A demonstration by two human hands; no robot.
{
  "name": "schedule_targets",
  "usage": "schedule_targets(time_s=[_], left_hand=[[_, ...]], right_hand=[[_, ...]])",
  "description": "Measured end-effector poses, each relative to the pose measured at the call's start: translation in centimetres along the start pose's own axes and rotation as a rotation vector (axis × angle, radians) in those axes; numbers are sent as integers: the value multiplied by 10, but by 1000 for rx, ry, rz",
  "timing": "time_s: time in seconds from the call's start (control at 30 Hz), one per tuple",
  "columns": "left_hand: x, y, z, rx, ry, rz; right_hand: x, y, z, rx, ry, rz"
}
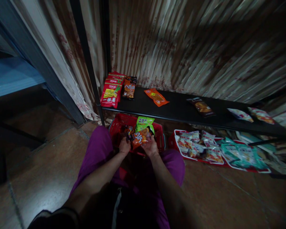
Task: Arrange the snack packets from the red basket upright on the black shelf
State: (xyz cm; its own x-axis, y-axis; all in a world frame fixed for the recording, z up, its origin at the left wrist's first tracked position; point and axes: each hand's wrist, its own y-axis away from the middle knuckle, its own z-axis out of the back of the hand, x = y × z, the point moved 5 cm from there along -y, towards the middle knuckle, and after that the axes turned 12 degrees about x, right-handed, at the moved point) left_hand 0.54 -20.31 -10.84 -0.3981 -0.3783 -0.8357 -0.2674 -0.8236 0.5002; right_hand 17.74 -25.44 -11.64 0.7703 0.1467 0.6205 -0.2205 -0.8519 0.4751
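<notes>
Between my hands, over a red plastic basket, is an orange and black snack bag. My left hand grips its left end with closed fingers. My right hand is closed around its right end, thumb on top. Behind the bag, inside the basket, stand green snack bags. Darker packets lie in the basket's left part, mostly in shadow. On the black shelf above, a similar orange and black bag rests against a stack of red snack packets.
Along the black shelf lie an orange packet, a brown packet and two white packets at the right. On the floor, right of my knee, red baskets hold white-and-orange bags and teal bags. A black shelf post rises at left.
</notes>
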Motion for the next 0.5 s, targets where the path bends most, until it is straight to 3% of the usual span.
schedule_targets(time_s=[0.27, 0.5], left_hand=[[15, 4, -14, 68, 535, 147], [-5, -28, 15, -46, 649, 85]], right_hand=[[-9, -3, -7, -45, -83, 68], [-31, 10, -14, -57, -133, 107]])
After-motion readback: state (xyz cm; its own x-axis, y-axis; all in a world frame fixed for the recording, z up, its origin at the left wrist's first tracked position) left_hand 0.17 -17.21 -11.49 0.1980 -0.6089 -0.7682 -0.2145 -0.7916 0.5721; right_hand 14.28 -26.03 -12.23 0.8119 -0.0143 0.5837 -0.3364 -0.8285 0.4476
